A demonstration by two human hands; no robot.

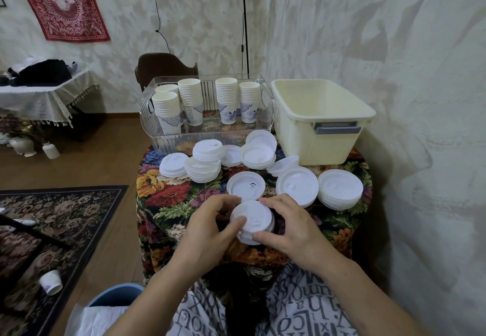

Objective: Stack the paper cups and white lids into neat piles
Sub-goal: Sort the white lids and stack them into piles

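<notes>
— Where are we with the lids?

— Both hands are curled round a small stack of lids [252,222] at the near edge of the tabletop [168,204]: left hand [210,226] gripping one side, thumb on top, right hand [285,224] pinching the other. Squaring it up, I'd say.

— And next?

— Probably the single lid [246,186] just beyond that stack; several loose piles [207,163] farther back need merging. The paper cups [184,101] stand stacked in the clear tray [210,138] behind them.

— The room?

— Floral cloth, a cream tub [320,122] beside the tray, plaster walls — and one stray cup [50,281] on the floor, left of the stack.
</notes>
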